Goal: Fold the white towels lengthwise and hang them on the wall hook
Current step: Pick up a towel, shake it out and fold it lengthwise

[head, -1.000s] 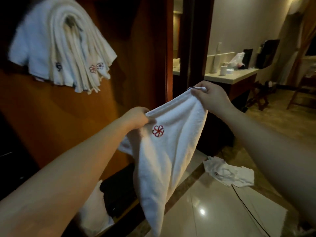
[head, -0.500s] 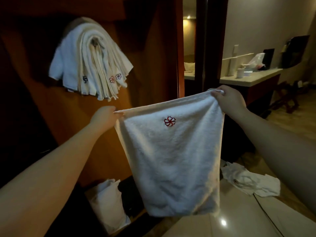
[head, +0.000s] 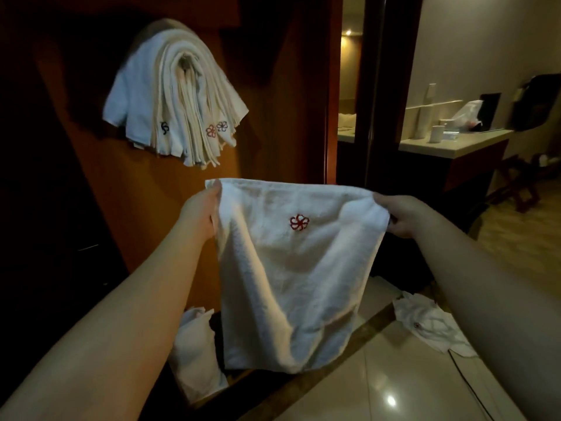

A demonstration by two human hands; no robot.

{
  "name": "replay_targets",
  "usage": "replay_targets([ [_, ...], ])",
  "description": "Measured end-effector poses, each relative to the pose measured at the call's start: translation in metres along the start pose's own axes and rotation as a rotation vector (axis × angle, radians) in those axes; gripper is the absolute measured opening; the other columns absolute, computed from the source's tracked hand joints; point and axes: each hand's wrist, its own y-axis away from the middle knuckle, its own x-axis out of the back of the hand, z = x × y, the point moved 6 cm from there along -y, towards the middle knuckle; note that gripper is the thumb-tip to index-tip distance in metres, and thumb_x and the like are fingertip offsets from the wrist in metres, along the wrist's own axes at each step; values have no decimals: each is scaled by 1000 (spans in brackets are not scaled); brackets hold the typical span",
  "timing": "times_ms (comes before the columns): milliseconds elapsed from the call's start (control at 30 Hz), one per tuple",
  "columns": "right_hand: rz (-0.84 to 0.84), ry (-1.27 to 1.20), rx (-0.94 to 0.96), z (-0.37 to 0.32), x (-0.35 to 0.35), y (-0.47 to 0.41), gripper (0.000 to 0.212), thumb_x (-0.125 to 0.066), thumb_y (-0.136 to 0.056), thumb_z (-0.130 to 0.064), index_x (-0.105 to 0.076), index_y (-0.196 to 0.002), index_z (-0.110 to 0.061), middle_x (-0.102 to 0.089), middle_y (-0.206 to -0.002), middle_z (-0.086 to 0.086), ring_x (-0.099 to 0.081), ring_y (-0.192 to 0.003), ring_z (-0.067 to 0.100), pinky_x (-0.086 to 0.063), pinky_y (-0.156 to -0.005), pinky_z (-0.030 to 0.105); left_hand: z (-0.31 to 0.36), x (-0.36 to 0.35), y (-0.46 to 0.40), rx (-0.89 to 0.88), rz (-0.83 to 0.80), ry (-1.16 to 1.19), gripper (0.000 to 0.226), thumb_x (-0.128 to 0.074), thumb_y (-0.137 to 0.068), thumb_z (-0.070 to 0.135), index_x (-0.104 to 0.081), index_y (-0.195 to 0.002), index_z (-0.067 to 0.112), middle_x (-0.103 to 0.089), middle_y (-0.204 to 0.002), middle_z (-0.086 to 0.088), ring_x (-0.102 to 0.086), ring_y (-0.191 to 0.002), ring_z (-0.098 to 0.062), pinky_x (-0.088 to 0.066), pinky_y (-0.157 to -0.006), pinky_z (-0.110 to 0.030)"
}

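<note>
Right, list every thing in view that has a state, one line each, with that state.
towel in hand: unfolded, held up by its top corners, hanging loose
left hand: grips the towel's left top corner
right hand: grips the towel's right top corner
hung towels: folded, draped in a thick stack on the wall
towel on the floor: crumpled, lying loose
towel by the wall: bunched up low down

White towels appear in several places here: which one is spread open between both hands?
The towel with the red flower emblem, held at its top corners by the left hand and right hand. The others hang bunched on the wall or lie crumpled on the floor.
</note>
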Motion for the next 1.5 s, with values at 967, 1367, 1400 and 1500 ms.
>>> replay_targets([
  [967, -134, 219, 521, 54, -152, 165, 29, -46, -103, -31, -65, -117, -49, -69, -111, -16, -65, -92, -5, -53, -73, 16, -63, -81, 177, -233, -174, 74, 26, -48, -101, 45, -74, -99, 44, -76, -107, 5, -72, -102, -15, -57, -90, -41],
  [1367, -398, 569, 697, 68, -156, 169, 82, -59, -93, -17, -16, -155, -51, -39, -127, -25, -36, -94, -41, -32, -71, -10, -53, -65, 182, -235, -399, -203, 40, -31, -109, 31, -49, -142, 18, -56, -141, -9, -59, -114, -1, -51, -91, -17],
  [1400, -375, 588, 720, 69, -156, 168, 83, -59, -93, -18, -14, -155, -50, -41, -123, -28, -38, -94, -40, -33, -71, -10, -53, -64, 183, -230, -429, -174, 43, -30, -109, 30, -43, -146, 13, -52, -145, -12, -54, -118, -6, -49, -88, -15],
  [1500, -303, 596, 747, 72, -157, 167, 77, -57, -98, -20, -14, -153, -51, -49, -100, -32, -47, -92, -32, -38, -69, -6, -58, -66, 183, -168, -443, -69, 49, -29, -109, 31, -37, -150, 6, -46, -150, -14, -47, -124, -10, -42, -71, -2],
])
